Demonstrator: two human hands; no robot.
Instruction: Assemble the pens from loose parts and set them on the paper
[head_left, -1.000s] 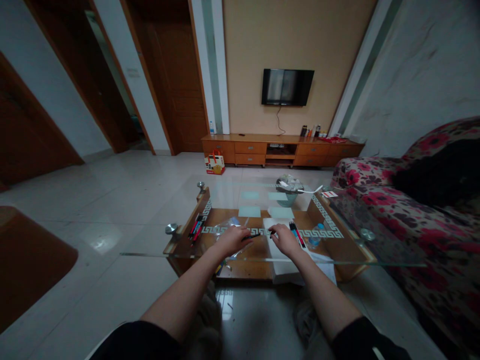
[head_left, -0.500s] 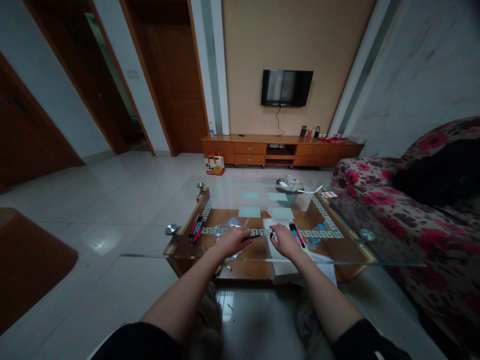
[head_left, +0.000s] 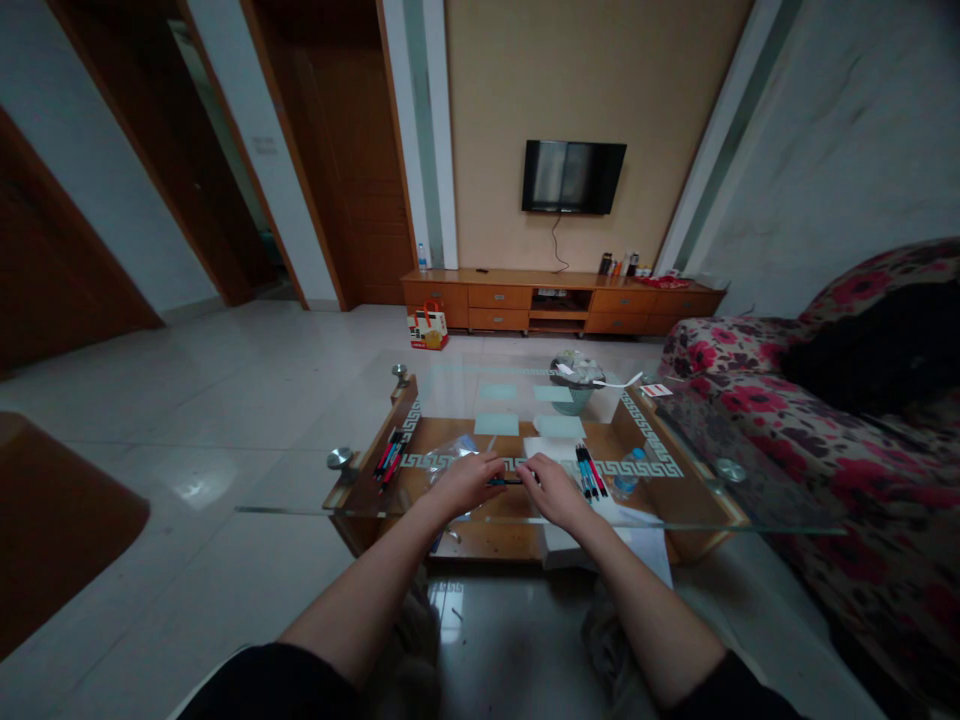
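1. The sofa fills the right side, soft and rounded, covered in a red floral fabric with a dark cloth thrown over its top.
2. The counter is a clear glass sheet with a pale key-pattern border, laid over a brown wooden frame with round metal studs at its left corners.
3. A white paper sheet lies flat near the middle of the glass, and crinkled clear plastic sits just left of it.
4. The left hand and the right hand meet over the near middle of the counter, each at one end of a slim dark pen.
5. By my reading, the step in hand is joining or capping this pen; the next move would call for a straight push along its length, kept level above the glass.
6. The left fingers are closed on the pen's left end; the right fingers are curled at its right end, though I cannot tell how firmly they grip.
7. Two small bundles of thin red, black and blue pens rest on the glass: the left bundle near the left edge, the right bundle just right of the right hand.
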